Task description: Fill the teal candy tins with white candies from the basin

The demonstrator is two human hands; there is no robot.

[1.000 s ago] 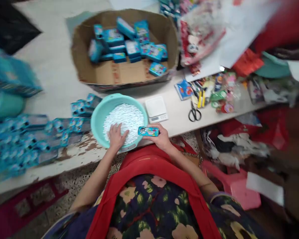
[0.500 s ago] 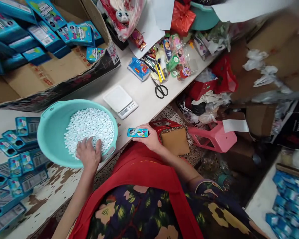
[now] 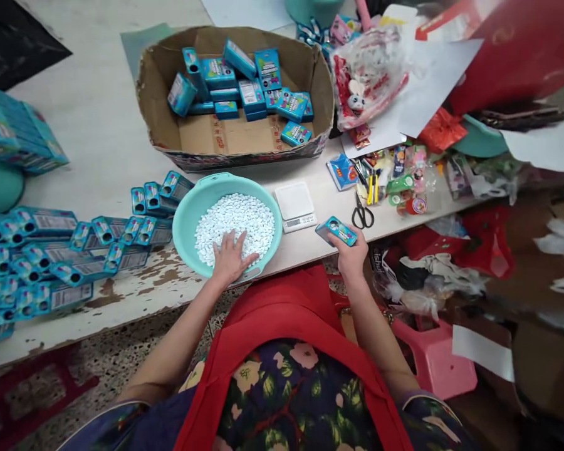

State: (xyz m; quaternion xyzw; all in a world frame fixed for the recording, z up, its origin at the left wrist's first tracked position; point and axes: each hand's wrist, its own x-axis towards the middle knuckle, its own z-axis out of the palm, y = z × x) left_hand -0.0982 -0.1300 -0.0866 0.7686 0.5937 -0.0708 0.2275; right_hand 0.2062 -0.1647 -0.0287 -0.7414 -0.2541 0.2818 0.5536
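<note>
With fingers spread, my left hand rests on the small white candies inside a turquoise plastic basin. My right hand grips a small blue candy box by its lower side, above the table's front edge. The box's printed end, with a round window, faces up. Between the basin and the right hand lies a white digital scale. Black-handled scissors lie just beyond the held box.
Blue candy boxes lie in rows left of the basin. A cardboard carton behind it holds more boxes. To the right are a yellow cutter, small packets and a plastic bag. A pink stool stands below the table.
My view has swung left, bringing more of the table into sight. The right hand has raised and tilted the box, now near the scale. My left hand stays on the candies, fingers more spread.
</note>
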